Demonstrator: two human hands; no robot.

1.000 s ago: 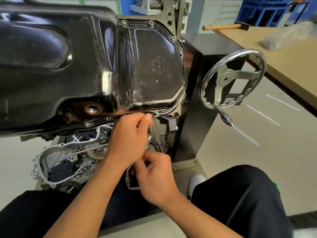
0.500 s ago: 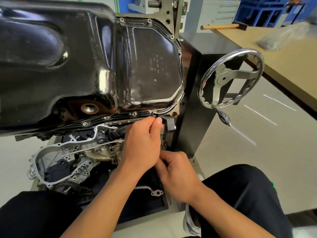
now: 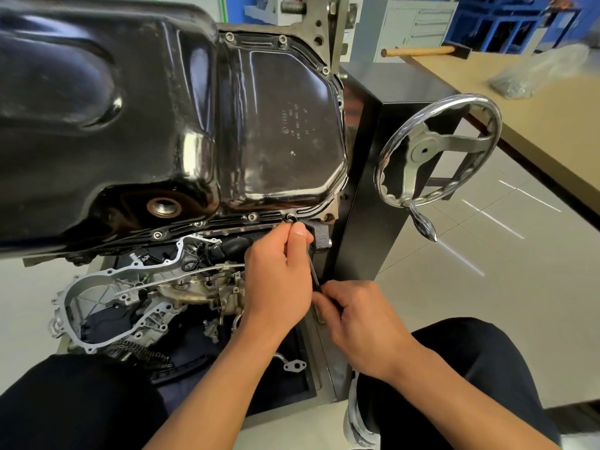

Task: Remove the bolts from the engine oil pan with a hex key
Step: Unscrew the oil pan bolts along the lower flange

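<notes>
Showing the hex key seated in a bolt on the near flange of the oil pan, which hangs bottom-outward on its stand. The left hand pinches the key's upper end between thumb and forefinger right at the bolt head. The right hand pinches the lower end with curled fingers.

We judge the key to be thin, rigid steel, light and easily cammed out of the socket. It is best steadied near the tip and turned from the far end, as both hands are placed here. The bolts are small and likely to drop once free, so we would keep fingers around the head. The pan looks like glossy pressed steel, stiff but fairly heavy. We expect it to need support when the last bolts come out.

A stamped mark and rows of characters sit on the flat panel; we cannot read them. No other writing is legible.
</notes>
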